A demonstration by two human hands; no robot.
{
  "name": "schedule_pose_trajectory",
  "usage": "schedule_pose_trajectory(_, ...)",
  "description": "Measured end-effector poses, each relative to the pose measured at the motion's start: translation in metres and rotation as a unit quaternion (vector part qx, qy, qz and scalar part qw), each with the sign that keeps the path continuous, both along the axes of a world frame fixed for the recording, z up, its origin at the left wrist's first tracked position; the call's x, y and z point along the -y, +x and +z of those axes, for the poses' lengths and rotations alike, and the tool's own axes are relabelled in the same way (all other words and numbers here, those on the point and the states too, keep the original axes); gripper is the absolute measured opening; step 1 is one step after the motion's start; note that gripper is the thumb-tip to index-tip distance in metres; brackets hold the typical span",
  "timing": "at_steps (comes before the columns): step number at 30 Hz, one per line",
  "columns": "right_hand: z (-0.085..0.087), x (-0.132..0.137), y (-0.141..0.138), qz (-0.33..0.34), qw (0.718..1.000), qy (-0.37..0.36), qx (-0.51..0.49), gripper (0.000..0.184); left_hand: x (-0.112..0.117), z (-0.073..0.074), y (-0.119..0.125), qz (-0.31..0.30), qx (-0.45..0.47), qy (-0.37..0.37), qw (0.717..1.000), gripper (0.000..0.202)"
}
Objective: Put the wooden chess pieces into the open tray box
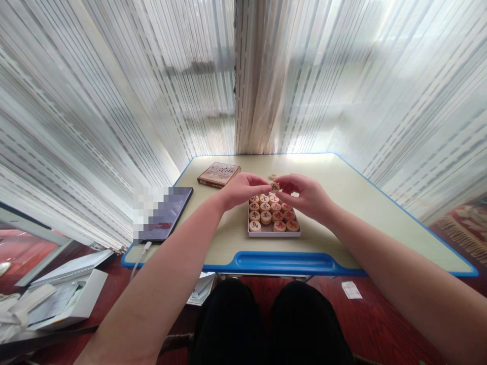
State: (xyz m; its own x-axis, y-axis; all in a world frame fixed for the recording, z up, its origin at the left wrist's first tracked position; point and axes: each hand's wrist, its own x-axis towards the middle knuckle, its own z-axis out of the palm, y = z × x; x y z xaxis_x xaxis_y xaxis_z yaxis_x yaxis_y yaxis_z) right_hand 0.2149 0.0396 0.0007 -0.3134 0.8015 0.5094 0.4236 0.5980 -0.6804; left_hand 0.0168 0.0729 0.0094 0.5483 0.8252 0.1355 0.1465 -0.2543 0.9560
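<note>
Between my two hands, above the far part of a tray, is a round wooden Chinese chess piece [274,187] with a dark character facing up. My left hand [243,189] grips its left side with thumb and fingers. The fingertips of my right hand [306,193] close on it from the right. Below, a shallow tray [274,234] holds rows of stacked pieces, black characters on the left and red on the right. A bare gap shows in its near row, right of a black horse piece [254,226]. Another piece [273,176] lies on the table just beyond my hands.
A brown printed box lid [219,174] lies at the back left of the table [365,213]. On the left edge rests a tablet [167,215] with a white cable [145,247]. A blue trough [285,262] runs along the front edge. Curtains [258,101] hang behind.
</note>
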Motion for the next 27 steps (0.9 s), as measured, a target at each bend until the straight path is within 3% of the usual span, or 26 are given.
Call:
schedule_pose_trajectory(8,-0.0029,-0.0014,-0.003,0.002,0.999,-0.019,-0.032,0.03,0.0028,0.0015,0.0011,0.034,-0.031,0.017,0.999,0.034)
schedule_pose_trajectory(20,0.0015,0.0027,-0.0031,0.015,0.999,-0.036,-0.022,0.028,0.0009,0.0011,0.0012,0.024,-0.018,0.017,0.999,0.042)
schedule_pose_trajectory(22,0.0007,0.002,-0.0028,-0.007,1.0,-0.014,-0.001,0.028,0.001,0.0009,0.0014,0.035,-0.017,0.01,0.999,0.041)
schedule_pose_trajectory(27,0.0007,0.0015,-0.0012,-0.047,0.986,0.123,0.102,0.024,-0.0007,-0.0015,0.0021,0.029,-0.014,-0.002,0.999,0.04)
